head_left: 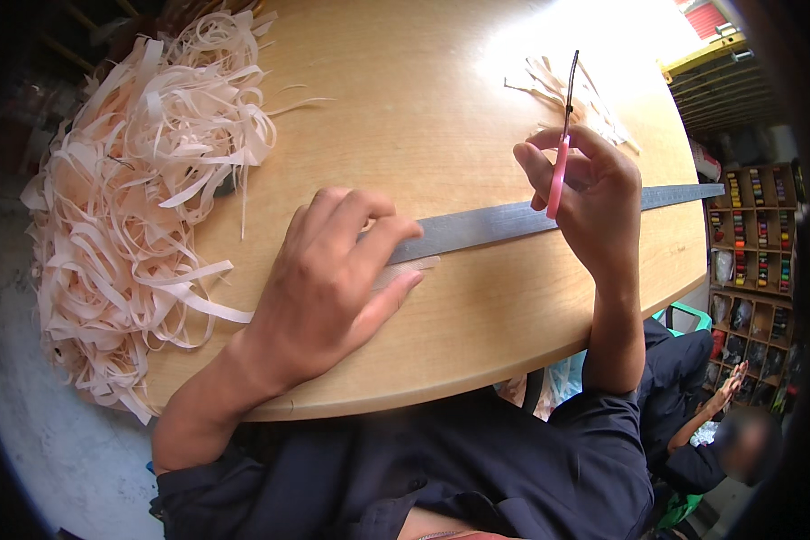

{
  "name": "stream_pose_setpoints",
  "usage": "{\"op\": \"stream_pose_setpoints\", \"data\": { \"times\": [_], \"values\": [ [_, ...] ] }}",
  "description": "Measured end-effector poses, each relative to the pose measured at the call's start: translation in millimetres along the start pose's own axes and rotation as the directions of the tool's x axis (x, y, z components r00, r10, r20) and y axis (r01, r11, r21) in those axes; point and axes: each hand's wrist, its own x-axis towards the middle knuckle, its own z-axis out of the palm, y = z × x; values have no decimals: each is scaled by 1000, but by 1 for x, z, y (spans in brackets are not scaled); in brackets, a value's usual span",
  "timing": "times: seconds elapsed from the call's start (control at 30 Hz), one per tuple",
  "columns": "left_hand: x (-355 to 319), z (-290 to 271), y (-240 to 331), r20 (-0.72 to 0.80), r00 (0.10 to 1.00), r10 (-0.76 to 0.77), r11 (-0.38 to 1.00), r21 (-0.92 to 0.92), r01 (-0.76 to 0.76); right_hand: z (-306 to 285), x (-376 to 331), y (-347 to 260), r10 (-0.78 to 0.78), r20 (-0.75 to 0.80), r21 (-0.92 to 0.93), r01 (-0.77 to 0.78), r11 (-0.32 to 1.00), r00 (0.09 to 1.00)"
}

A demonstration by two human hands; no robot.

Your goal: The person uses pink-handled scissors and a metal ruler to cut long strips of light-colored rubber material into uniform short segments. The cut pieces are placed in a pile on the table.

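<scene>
A long metal ruler (486, 228) lies across the wooden table. My left hand (328, 274) rests over its left end, fingers bent down onto it and the thumb apart along the near side. Under that hand a short piece of pale pink strip (414, 268) shows beside the ruler; the rest of it is hidden. Raised above the ruler, my right hand (603, 184) is closed around scissors (558, 178) with a pink handle. Their dark, thin blades point away from me, and I cannot tell how far apart they are.
A big tangled heap of pale pink fabric strips (166, 153) covers the table's left side. A smaller bundle of strips (585, 103) lies at the far right. Shelves with colourful spools (756, 225) stand at right. Another person (702, 432) sits at the lower right.
</scene>
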Motion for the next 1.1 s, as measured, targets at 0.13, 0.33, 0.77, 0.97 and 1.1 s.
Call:
{"op": "stream_pose_setpoints", "data": {
  "times": [0.13, 0.33, 0.77, 0.97, 1.1],
  "values": [
    [-4, -8, -2, 107, 990, 93, 990, 94, -104, -1, -1, 1, -7, 25, -3, 7, 1000, 1000],
    [-4, -5, -4, 93, 980, 174, 972, 145, -186, 3, -4, -2, -150, 92, -5, 151, 989, 984],
    [-5, -42, -12, 171, 982, 75, 997, 6, -77, 11, -22, -10, -275, 344, 3, 292, 956, 898],
    [-4, -37, -13, 225, 970, 94, 994, 36, -104, 10, -23, -13, -272, 414, 16, 291, 956, 869],
    [-5, -33, -10, 221, 969, 108, 992, 47, -121, 16, -25, -13, -375, 461, 53, 397, 916, 804]
  ]
}}
